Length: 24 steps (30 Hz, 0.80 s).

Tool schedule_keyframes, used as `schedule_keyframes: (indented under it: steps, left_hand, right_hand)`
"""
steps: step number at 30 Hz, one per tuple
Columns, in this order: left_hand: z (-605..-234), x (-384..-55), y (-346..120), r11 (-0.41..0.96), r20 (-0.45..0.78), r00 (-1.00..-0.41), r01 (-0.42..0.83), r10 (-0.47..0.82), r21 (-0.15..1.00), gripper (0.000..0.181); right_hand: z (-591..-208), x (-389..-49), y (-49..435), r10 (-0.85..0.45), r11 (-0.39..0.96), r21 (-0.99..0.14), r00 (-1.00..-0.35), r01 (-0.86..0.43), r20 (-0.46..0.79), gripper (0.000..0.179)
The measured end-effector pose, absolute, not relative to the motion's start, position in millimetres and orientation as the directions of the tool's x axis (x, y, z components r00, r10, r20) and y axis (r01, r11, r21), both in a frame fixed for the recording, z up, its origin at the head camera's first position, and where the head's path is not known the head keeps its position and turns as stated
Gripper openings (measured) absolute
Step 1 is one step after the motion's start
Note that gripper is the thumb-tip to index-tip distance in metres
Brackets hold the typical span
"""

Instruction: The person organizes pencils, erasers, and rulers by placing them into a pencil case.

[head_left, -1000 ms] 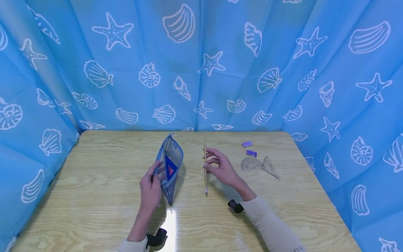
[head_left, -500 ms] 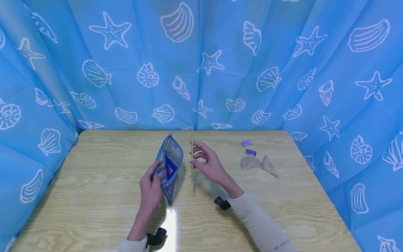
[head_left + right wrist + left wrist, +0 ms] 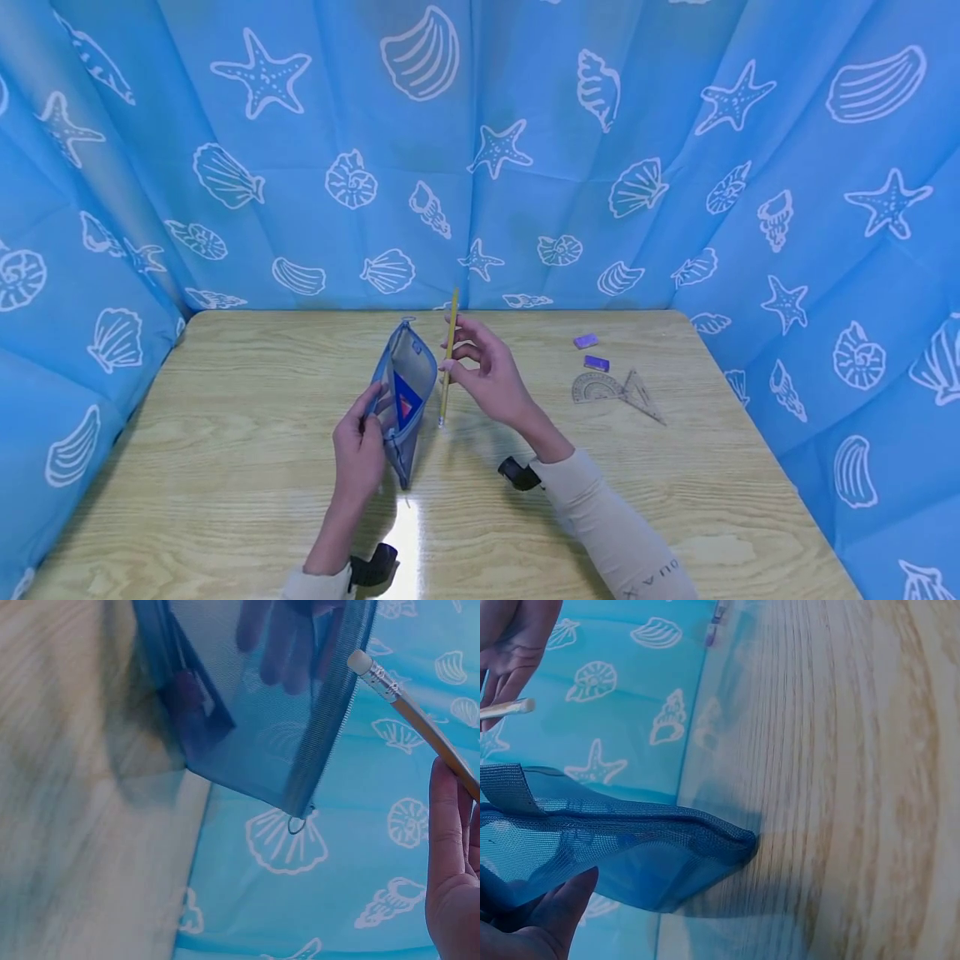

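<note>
My left hand [image 3: 360, 450] grips one side of a blue mesh zip pouch [image 3: 420, 362], whose mouth gapes upward. Inside the pouch lies a dark blue item with a red patch [image 3: 406, 403]; its kind is not clear. My right hand [image 3: 487, 375] pinches a yellow pencil [image 3: 451, 350] just right of the pouch, apart from it. The pencil tilts slightly, its eraser end low and toward me. In the right wrist view, the pencil's white eraser [image 3: 360, 661] shows close beside the pouch's zip edge [image 3: 330, 727]. Through the mesh, left-hand fingers [image 3: 281, 652] are visible.
On the right of the wooden table [image 3: 240, 400] lie two small purple blocks, one farther [image 3: 586, 341] and one nearer [image 3: 597, 363]. Beside them rest a clear protractor [image 3: 596, 387] and a clear set square [image 3: 640, 397]. A blue seashell curtain [image 3: 510, 208] hangs behind the table.
My right hand has carried the pencil left toward the pouch and raised it; the pencil has gone from near vertical in view to a slight tilt. The left hand and pouch hold still.
</note>
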<state>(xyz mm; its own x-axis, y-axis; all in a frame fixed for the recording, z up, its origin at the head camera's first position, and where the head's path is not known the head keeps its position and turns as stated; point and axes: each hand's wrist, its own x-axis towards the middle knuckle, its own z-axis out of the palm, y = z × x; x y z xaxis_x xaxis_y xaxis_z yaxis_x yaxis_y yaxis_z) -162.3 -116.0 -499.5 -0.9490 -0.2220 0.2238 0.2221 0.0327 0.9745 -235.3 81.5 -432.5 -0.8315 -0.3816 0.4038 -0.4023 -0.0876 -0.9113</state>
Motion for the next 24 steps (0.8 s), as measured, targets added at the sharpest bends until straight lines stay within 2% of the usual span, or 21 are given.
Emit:
schedule_keyframes:
  steps: [8, 16, 24]
  left_hand:
    - [-499, -161, -115, 0.026, 0.215, -0.949, 0.215, -0.230, 0.976, 0.050]
    - [-499, -159, -117, 0.021, 0.209, -0.950, 0.210, -0.232, 0.978, 0.050]
    - [-499, -157, -117, 0.024, 0.215, -0.951, 0.215, -0.221, 0.976, 0.051]
  right_hand:
    - [-421, -238, 74, -0.367, -0.144, -0.900, -0.823, -0.410, 0.434, 0.056]
    - [-425, -246, 54, -0.339, -0.184, -0.876, -0.807, -0.446, 0.482, 0.054]
    - [-434, -246, 40, -0.343, -0.171, -0.896, -0.828, -0.410, 0.444, 0.051]
